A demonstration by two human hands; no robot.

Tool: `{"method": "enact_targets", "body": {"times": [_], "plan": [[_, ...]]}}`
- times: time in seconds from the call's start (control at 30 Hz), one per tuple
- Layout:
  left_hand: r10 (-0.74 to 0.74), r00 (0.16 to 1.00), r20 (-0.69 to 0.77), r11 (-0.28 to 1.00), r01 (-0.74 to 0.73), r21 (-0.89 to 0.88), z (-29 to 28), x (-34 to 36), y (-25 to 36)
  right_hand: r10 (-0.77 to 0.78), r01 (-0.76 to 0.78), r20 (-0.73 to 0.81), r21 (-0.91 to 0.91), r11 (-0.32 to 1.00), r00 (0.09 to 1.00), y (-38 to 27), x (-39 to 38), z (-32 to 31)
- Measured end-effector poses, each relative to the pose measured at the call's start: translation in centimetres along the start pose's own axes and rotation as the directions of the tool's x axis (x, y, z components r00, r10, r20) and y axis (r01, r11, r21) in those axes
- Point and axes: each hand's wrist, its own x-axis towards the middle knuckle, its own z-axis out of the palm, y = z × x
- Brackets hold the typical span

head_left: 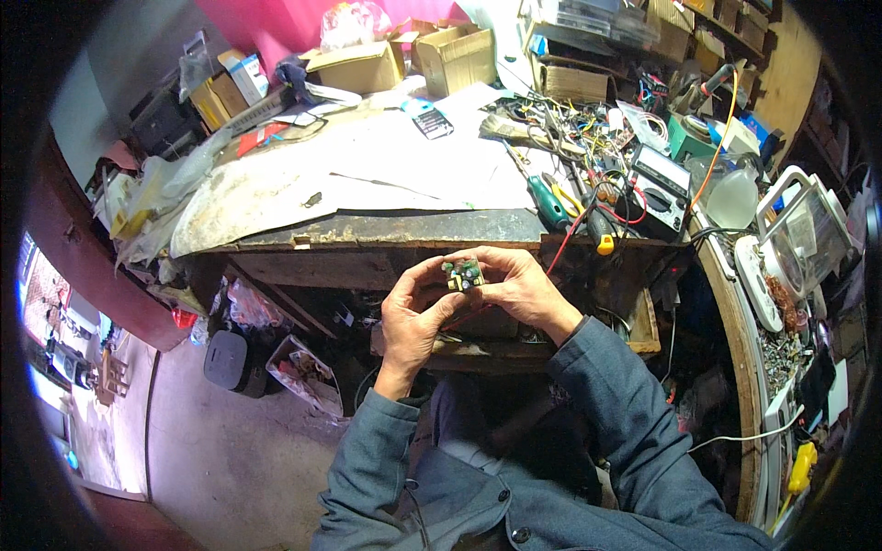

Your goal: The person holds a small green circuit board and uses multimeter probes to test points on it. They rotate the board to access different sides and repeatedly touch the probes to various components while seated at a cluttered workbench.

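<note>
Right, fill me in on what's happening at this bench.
A person in a grey-blue jacket sits at a cluttered workbench and holds a small green circuit board up in both hands. The left hand and right hand pinch it between the fingertips, in front of the bench edge. On the bench to the right lie a green-handled screwdriver, a multimeter and a tangle of wires. Cardboard boxes stand at the back.

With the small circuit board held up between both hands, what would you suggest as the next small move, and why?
Probably tilt the small circuit board toward the eyes. The left hand and right hand pinch it by its edges in front of the workbench, and its parts are too small to make out.
</note>
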Motion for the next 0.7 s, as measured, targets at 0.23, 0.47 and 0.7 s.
{"method": "enact_targets", "body": {"times": [0.23, 0.47, 0.7], "plan": [[0.024, 0.998, -0.051, 0.998, -0.021, 0.058, 0.01, -0.23, -0.07, 0.051, -0.051, 0.023, -0.015, 0.999, 0.998, -0.57, -0.11, 0.25], [0.086, 0.99, -0.108, 0.994, -0.078, 0.078, -0.07, -0.41, -0.57, 0.076, -0.076, 0.013, -0.018, 0.997, 0.997, 0.04, 0.06, -0.08], [0.065, 0.98, -0.189, 0.998, -0.062, 0.019, 0.22, -0.29, -0.47, 0.067, -0.068, -0.042, -0.023, 0.997, 0.997, -0.48, 0.09, -0.09]]}}
